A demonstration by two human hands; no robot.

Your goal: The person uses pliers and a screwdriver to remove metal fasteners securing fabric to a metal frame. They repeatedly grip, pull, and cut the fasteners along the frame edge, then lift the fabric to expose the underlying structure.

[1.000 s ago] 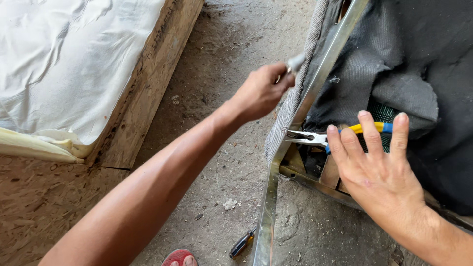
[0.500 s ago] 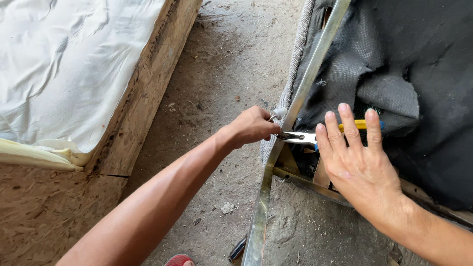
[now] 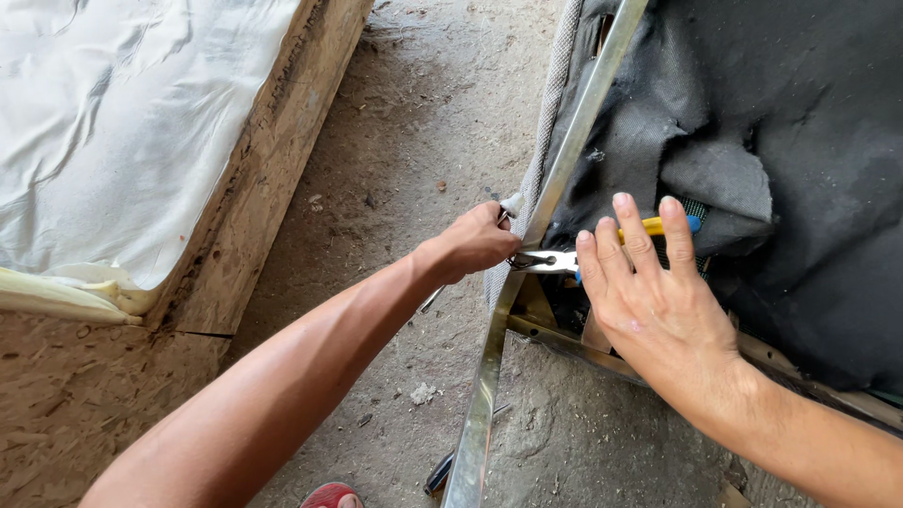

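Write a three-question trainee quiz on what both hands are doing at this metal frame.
1. True or false: the right hand lies open over the pliers.
2. What does the left hand grip: A grey fabric edge, B a hammer, C a paint can?
3. Name the tool on the floor beside the metal frame.

Key: 1 true. 2 A. 3 a dark-handled screwdriver.

No packages, labels, signs or screens show in this view. The nearest thing to a wrapping is the white plastic sheeting (image 3: 132,122) stretched over the top of the chipboard block (image 3: 245,235) at the upper left, wrinkled and plain, with no print that can be made out.
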